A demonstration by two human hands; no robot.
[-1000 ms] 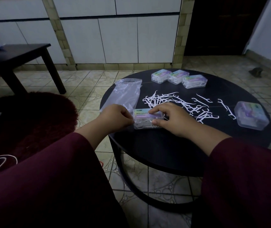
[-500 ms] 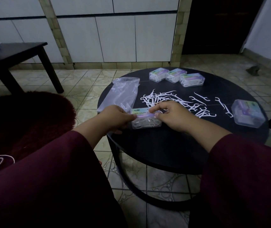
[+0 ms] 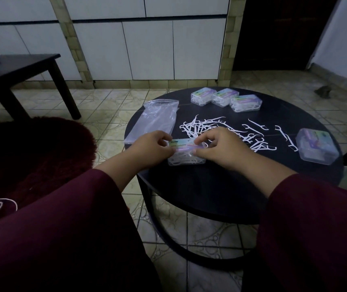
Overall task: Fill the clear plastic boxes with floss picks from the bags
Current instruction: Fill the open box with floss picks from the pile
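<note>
I see the clear plastic box [image 3: 186,153] sitting on the near part of the round black table [image 3: 210,186], packed with white picks, between my two hands. My left hand [image 3: 153,147] pinches its left end with curled fingers; my right hand [image 3: 221,147] pinches the right end, thumb below and fingertips [image 3: 197,142] on the labelled lid. Loose floss picks [image 3: 210,128] lie scattered just behind the box, reaching toward the right. The clear bag [image 3: 155,121] lies flat beyond my left hand. Three filled boxes [image 3: 225,99] stand in a row at the far edge; another box [image 3: 315,146] lies at the right edge.
</note>
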